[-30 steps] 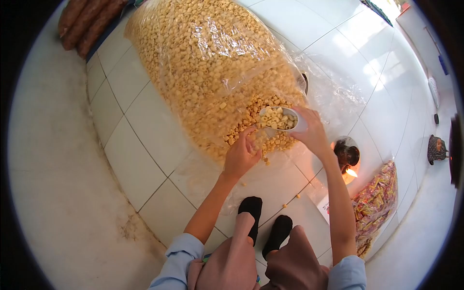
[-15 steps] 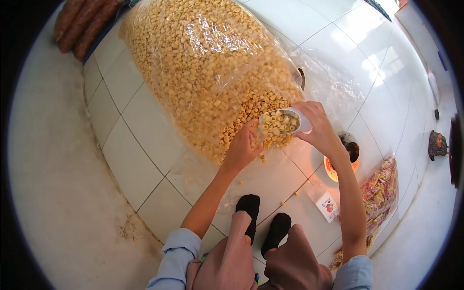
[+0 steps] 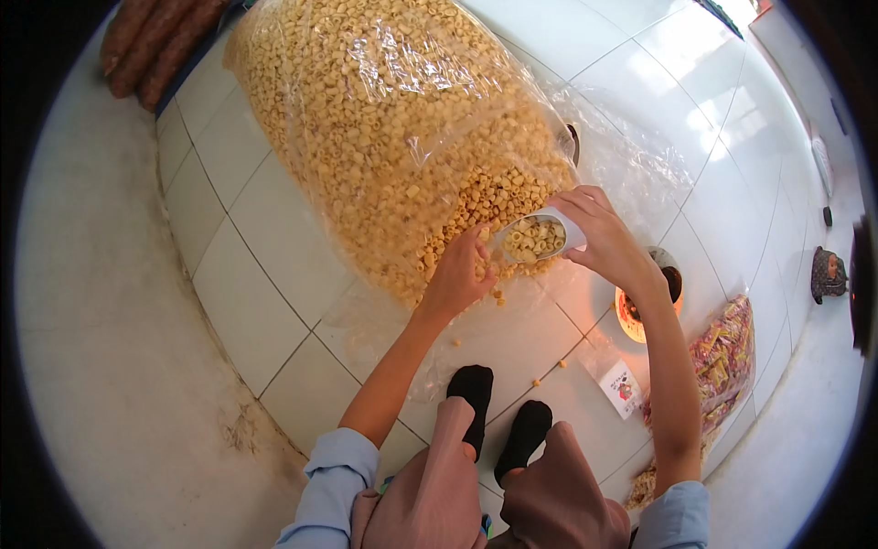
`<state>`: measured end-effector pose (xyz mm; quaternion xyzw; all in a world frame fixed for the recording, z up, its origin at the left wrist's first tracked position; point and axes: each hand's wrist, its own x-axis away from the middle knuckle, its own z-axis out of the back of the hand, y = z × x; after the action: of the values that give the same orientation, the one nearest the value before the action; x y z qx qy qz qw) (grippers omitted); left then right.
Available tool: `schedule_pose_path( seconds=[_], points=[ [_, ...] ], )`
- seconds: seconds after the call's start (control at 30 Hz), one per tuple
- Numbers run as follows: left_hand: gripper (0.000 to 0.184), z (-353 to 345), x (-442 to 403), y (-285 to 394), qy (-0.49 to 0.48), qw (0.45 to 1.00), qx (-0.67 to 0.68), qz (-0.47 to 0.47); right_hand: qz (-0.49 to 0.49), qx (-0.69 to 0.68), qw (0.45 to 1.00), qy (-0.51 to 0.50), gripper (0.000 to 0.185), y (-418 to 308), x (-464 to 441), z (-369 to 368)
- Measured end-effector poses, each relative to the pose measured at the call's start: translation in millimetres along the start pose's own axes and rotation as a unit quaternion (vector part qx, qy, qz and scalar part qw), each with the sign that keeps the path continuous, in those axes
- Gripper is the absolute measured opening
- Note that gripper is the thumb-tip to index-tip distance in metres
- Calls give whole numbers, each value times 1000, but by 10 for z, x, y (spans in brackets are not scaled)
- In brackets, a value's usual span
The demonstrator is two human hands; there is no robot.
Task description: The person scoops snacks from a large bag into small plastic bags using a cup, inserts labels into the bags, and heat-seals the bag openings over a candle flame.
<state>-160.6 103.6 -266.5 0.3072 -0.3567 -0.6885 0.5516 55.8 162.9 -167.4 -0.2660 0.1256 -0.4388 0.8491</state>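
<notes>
Since the previous view, the scoop (image 3: 573,229) had tipped slightly further toward the left hand (image 3: 455,279), and its load lay lower within the rim. The right hand (image 3: 599,229) was closed around the scoop's back end. The left fingers were curled narrowly at what looked like clear film (image 3: 499,245), just beyond the scoop's lip; whether they pinched it could not be told.

The scoop was judged loaded and only partly discharged, if at all: many pasta-like pieces (image 3: 533,240) remained inside. How much the film contained could not be established. Directly beneath and beyond the grip lay the large clear bag (image 3: 366,137), open on the near side and, by my estimate, mostly undrawn.

Nearer the person's feet, a few stray pieces (image 3: 537,382) lay on the tiles. Right of the grip stood a glowing dish (image 3: 629,318), with a printed card (image 3: 622,390) and a bag of colourful packets (image 3: 725,357) nearer the person.
</notes>
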Motion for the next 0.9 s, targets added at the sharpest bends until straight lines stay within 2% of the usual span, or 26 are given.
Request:
schedule_pose_path(
  seconds=[0.2,0.3,0.53,0.73,0.8,0.9],
  points=[
    [57,-33,-47,-13,10,998,-18,-61,12,69,998,4,51,-247,-46,89],
    [58,-51,-56,21,42,997,-21,-64,30,105,994,22,50,-373,-45,141],
    [59,-17,-79,72,40,998,-33,-44,95,178,977,70,50,-596,-47,254],
    [62,76,-98,148,60,997,32,-32,108,198,969,101,46,-757,-35,356],
    [63,107,-93,153,71,994,22,-77,85,182,975,98,46,-797,-30,405],
    [66,114,-120,116,89,989,-10,-118,102,185,971,111,46,-779,-30,391]
  ],
)
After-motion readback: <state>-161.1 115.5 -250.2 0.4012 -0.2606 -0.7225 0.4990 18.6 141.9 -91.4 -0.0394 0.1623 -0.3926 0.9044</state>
